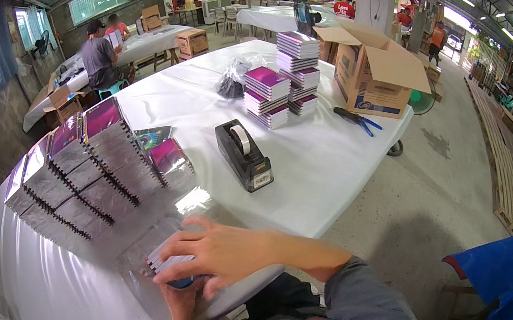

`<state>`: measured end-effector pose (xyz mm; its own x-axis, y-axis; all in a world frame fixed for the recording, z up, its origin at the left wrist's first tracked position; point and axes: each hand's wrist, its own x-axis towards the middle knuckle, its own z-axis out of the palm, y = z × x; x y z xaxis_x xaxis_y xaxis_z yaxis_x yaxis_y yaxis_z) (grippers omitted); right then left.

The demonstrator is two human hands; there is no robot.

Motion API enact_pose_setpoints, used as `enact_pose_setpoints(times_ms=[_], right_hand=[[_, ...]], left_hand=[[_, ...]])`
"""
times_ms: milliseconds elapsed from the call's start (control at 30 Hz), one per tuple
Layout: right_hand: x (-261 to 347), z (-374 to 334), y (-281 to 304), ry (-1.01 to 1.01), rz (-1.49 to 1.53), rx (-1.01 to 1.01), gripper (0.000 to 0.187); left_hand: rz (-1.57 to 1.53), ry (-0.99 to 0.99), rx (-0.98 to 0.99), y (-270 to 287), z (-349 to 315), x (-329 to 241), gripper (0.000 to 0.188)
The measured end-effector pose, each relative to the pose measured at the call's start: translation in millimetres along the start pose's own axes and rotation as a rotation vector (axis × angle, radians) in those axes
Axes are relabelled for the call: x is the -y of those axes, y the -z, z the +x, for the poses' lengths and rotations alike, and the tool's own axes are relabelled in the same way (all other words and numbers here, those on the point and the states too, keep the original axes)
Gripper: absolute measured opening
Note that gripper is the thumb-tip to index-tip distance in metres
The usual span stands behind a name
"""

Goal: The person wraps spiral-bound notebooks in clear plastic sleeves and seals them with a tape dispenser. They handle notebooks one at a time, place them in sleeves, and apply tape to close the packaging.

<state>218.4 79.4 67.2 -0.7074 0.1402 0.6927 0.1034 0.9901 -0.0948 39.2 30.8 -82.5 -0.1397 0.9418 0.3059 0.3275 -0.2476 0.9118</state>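
Notebook (pixel 168 260) mostly hidden beneath right hand (pixel 224 253), left hand (pixel 180 293) half-covered.

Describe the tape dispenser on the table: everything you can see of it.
The tape dispenser is a black, heavy-looking desktop type, plastic by its look, with a roll of pale tape mounted upright in its middle. It stands level on the white tablecloth, angled diagonally, between the spiral notebooks and the stacks. Nothing touches it; both hands are away from it.

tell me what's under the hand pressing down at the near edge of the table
Under the right hand lies a notebook in a clear plastic sleeve, its pale edge showing past the fingers. The left hand grips it from below. The cover is hidden by the hand.
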Motion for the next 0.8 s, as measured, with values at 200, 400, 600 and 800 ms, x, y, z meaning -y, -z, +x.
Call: enact_pose_setpoints(times_ms=[200, 400, 600, 800], right_hand=[[-36.0, -28.0, -11.8, 0.076, -0.297, 0.458, 0.032], [-37.7, -9.6, -3.4, 0.169, -0.069, 0.222, 0.013], [-44.3, -4.7, -6.5, 0.101, -0.002, 0.511, 0.014], [-34.5, 3.3, -2.5, 0.126, 0.197, 0.144, 0.028]], left_hand=[[-0.025, 0.089, 0.004, -5.4, 2.6, 3.5, 0.091], [0.026, 0.127, 0.017, -0.8, 2.6, 9.0, 0.079], [-0.006, 0.097, -0.085, -5.5, -2.1, 13.2, 0.075], [0.182, -0.053, -0.058, -0.5, -2.2, 40.0, 0.076]])
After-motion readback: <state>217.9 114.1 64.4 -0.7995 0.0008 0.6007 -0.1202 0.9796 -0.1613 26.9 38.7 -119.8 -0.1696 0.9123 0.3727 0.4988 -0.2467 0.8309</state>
